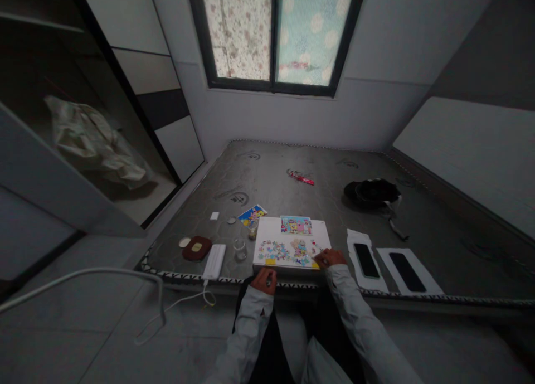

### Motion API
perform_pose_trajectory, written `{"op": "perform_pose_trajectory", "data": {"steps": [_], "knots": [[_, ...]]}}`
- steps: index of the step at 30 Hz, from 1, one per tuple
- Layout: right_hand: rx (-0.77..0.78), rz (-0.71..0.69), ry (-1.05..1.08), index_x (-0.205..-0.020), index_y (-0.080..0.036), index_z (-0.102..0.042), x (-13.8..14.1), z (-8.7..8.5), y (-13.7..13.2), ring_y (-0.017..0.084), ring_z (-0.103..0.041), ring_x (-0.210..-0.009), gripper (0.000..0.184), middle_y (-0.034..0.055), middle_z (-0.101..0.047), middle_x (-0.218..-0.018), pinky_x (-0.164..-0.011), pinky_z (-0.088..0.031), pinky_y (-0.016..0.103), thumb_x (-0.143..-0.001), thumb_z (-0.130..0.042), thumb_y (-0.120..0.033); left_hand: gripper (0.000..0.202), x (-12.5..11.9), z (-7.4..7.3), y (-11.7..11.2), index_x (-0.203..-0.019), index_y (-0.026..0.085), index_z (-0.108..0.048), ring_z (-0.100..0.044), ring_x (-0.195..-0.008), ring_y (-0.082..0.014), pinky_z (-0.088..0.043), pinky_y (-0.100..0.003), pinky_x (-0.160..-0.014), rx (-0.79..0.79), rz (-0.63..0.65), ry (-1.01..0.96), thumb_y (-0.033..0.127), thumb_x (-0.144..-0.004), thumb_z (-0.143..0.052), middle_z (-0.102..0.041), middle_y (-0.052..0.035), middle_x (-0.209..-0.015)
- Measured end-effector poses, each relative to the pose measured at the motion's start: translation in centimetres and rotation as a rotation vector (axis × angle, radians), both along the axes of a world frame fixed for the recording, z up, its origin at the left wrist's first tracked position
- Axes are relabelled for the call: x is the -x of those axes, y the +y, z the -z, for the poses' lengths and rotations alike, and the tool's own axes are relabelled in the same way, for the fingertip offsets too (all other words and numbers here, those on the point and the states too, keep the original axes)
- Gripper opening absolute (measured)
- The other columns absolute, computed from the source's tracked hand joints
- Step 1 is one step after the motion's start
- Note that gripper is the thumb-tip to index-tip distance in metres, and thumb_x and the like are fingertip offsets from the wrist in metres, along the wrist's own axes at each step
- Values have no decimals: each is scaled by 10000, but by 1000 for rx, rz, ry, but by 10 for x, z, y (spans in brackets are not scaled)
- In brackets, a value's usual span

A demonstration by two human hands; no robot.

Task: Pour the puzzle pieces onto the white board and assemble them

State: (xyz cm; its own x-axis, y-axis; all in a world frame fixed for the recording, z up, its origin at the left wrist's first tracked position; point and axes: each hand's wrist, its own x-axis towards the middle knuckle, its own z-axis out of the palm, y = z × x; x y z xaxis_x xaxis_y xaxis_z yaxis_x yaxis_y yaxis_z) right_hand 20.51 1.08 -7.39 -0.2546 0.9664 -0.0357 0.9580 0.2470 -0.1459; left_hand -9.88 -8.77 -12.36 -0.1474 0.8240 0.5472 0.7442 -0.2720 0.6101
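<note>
A white box (264,228) lies flat at the near edge of the mattress. On its lid are loose jigsaw pieces (271,251) at the left, a partly joined jigsaw picture (300,249) at the right and a colourful picture card (296,225) along the back. My left hand (264,281) is curled at the box's front left edge; what it holds, if anything, cannot be made out. Over the front right corner, my right hand (330,257) has its fingertips pinched together beside the joined pieces. Anything between those fingertips is too small to tell.
Left of the box are a glass jar (239,250), a white power bank (214,261) with a cable, and a brown case (197,248). Two phones (366,260) (407,272) lie on white sheets at the right. Farther back are a black cap (371,193) and a red packet (301,178).
</note>
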Motion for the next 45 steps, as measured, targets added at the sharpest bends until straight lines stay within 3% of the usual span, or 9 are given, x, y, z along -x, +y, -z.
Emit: {"op": "perform_pose_trajectory", "data": {"steps": [10,21,30,35,45], "knots": [[-90,21,-25,-1088,-337,-766,-1,8,-16,201,-628,-969,288,38,-730,-1003,-793,-340,302,-960,-531,-444,262,-4,-3,-2,-799,221,-680,-643,-697,-109,-460,-203,-660,52,-26,-18,269,-946,-469,-697,-11,-751],[45,136,33,-1043,-313,-753,40,-9,8,198,-605,-1057,215,20,-708,-1066,-874,-325,319,-899,-616,-396,262,-3,3,-1,-789,226,-684,-653,-688,-110,-464,-201,-658,34,-37,-26,285,-938,-478,-704,-7,-750],[65,192,84,-872,-254,-743,38,-19,15,177,-619,-967,123,13,-726,-974,-836,-321,306,-830,-693,-358,278,-3,-4,-2,-789,221,-690,-653,-684,-100,-465,-190,-651,62,-43,-15,298,-941,-470,-703,-5,-745],[35,226,69,-942,-271,-745,34,-19,18,176,-632,-933,166,6,-743,-982,-812,-327,314,-884,-620,-364,261,-3,-6,-2,-786,221,-690,-658,-678,-101,-472,-192,-655,27,-37,-20,275,-934,-482,-709,-4,-747],[-7,107,-44,-933,-288,-763,36,-18,28,213,-593,-1004,192,47,-725,-1024,-821,-320,329,-913,-584,-354,262,-3,-7,-3,-790,222,-685,-663,-706,-113,-490,-206,-674,44,-23,-32,260,-941,-475,-718,-23,-761]]}}
